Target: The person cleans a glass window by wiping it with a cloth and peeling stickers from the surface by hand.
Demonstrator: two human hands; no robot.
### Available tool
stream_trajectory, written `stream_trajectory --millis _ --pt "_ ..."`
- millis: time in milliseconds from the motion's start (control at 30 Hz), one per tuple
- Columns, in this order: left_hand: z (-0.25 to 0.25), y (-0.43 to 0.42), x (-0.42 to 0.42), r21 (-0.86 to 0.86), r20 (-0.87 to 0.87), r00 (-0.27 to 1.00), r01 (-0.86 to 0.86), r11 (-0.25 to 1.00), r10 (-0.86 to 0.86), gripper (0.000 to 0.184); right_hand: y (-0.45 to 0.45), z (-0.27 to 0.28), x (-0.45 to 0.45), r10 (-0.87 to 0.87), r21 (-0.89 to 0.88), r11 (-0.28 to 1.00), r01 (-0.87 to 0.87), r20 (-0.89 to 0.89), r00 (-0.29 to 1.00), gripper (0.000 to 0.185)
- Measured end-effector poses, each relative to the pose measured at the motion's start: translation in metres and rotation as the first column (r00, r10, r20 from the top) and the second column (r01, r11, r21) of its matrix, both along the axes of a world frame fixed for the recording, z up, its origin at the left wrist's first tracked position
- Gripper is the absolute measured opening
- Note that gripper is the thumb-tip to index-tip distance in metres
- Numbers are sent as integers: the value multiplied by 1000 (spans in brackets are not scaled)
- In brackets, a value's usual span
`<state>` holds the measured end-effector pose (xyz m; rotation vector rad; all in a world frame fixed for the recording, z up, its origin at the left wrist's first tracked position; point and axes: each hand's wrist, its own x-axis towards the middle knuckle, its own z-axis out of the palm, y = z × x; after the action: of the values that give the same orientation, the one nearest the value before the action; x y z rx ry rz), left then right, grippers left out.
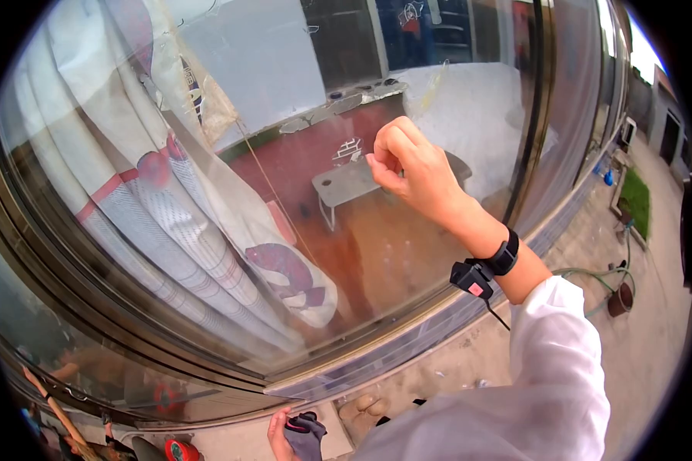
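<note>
My right hand point(413, 168) is raised in front of a large window pane point(407, 265). Its fingers are curled in with the thumb against them, and nothing shows in them; whether it touches the glass I cannot tell. A black strap with a small box point(470, 278) and a cable is on that wrist. Low in the view, my left hand point(280, 436) grips a dark grey cloth point(307, 438), bunched up with a pink-edged fold. Faint white marks point(349, 150) show on the pane near my right hand.
Behind the glass hang patterned curtains point(158, 207), and a small grey folding table point(346, 184) stands in the room. A tiled ledge point(407, 347) runs below the window. To the right, a hose point(592, 273) lies by a brown pot point(620, 300). A red container point(181, 450) is at lower left.
</note>
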<state>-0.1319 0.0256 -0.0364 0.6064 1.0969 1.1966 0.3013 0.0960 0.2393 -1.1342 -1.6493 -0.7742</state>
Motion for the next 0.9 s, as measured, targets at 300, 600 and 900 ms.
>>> stream_trajectory --millis 300,600,900 --pt "2 -1 1 12 -9 1000 11 1000 -11 20 2 -2 -1 5 21 1000 -5 -36 999 27" --pt "2 -4 1 5 -17 1000 -5 1000 5 21 -6 0 -9 4 -89 996 -16 -130 991 23" --pt "-1 -8 1 -32 -36 999 12 999 -14 22 -8 2 -14 27 -76 996 -39 -147 989 22"
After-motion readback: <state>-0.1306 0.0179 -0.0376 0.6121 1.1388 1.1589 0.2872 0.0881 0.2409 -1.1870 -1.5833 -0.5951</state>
